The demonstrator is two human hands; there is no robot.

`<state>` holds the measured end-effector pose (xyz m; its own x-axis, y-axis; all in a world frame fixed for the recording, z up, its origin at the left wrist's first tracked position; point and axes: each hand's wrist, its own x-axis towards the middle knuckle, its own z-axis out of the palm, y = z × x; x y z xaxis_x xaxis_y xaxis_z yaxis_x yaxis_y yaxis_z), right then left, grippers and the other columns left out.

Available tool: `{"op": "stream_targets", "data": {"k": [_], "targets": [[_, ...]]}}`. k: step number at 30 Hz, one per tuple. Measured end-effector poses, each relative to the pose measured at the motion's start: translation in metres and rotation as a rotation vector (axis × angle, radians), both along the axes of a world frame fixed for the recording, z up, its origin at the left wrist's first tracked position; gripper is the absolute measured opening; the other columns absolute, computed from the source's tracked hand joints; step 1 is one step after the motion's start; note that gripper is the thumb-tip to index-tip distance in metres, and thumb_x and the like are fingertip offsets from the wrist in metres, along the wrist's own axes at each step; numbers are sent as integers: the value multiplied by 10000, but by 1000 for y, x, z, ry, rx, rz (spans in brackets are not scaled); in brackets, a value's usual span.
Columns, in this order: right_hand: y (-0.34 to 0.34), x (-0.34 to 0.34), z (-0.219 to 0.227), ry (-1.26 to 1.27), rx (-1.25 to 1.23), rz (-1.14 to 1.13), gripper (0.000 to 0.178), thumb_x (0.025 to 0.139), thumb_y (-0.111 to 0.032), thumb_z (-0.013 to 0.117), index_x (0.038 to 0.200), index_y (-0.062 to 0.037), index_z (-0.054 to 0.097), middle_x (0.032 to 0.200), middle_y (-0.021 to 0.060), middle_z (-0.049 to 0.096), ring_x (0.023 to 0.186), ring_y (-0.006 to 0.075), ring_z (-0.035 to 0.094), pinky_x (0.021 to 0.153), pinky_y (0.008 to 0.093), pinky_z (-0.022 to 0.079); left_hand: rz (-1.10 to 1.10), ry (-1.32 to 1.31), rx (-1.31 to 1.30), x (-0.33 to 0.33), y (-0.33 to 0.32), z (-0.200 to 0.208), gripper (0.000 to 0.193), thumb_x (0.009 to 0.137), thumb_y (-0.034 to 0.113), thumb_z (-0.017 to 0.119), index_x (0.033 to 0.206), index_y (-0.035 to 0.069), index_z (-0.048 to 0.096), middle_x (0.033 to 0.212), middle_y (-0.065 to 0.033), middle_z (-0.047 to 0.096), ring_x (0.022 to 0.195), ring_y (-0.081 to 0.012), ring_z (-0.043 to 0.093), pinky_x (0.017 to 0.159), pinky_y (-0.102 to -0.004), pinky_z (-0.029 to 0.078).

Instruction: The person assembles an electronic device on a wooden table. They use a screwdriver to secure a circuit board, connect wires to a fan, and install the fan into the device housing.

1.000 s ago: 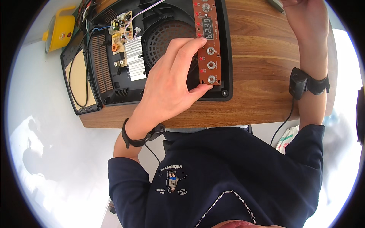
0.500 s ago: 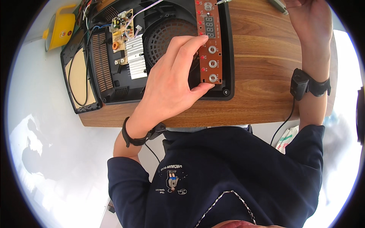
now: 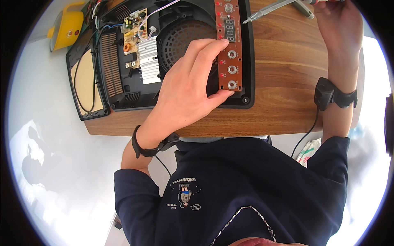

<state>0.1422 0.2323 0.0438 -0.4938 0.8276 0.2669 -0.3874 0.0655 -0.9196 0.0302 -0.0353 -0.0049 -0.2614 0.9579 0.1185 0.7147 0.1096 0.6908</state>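
Observation:
My left hand (image 3: 188, 80) grips a long reddish-brown circuit board (image 3: 232, 61) with a digit display, round metal coils and small red parts. Its thumb is at the board's near end and its fingertips rest by the display. The board lies along the right side of an open black appliance housing (image 3: 249, 88). At the upper right, the fingers of my right hand (image 3: 342, 26) close round a screwdriver (image 3: 273, 9), partly cut off by the frame's edge. Its pointed metal tip hangs just right of the board, apparently not touching it.
Inside the housing sit a power board (image 3: 135, 30), a finned silver heat sink (image 3: 148, 61) and a round fan grille (image 3: 186, 41). A black-framed panel (image 3: 86, 82) and a yellow container (image 3: 67, 29) stand left. A grey tool (image 3: 303, 9) lies on the wooden table (image 3: 287, 82).
The screwdriver has come farther into view, its tip moving toward me beside the board. The housing and board have shifted slightly right in the picture; my left hand keeps its grip.

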Motion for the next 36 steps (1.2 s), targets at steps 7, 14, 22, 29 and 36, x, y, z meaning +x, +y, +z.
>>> {"op": "stream_targets", "data": {"k": [7,14,22,29,36], "targets": [[7,1,-7,38,63,8,319,1023,-357,688,1145,-77,597,893,106,758,618,97,647,534,180,465,-27,38,-27,0,1,4,827,725,70,915,1478,123,577,1384,-88,556,1156,-291,656,947,-396,586],[0,-7,-5,-18,49,-128,313,1024,-353,690,1141,-74,611,888,101,763,617,101,654,535,182,468,-19,80,28,0,4,3,831,683,95,934,1443,106,596,1330,-60,567,1015,-235,702,842,-370,582],[20,-1,-17,29,0,23,320,1038,-342,671,1160,-55,597,881,95,753,610,94,644,524,185,465,-22,24,-5,0,3,4,853,710,73,926,1490,110,582,1358,-97,567,1137,-305,658,927,-399,588],[-2,-3,0,-12,-38,-12,349,1033,-350,680,1176,-42,599,902,98,751,622,93,636,544,190,469,-24,-20,77,-2,0,0,883,710,49,925,1506,86,545,1419,-127,566,1104,-297,683,928,-378,603],[27,4,-12,-19,-140,32,351,1025,-355,691,1172,-44,620,918,107,753,647,96,645,568,193,476,-48,-143,130,-11,-6,4,872,701,6,875,1508,41,544,1455,-168,546,1130,-263,669,973,-374,582]]}}
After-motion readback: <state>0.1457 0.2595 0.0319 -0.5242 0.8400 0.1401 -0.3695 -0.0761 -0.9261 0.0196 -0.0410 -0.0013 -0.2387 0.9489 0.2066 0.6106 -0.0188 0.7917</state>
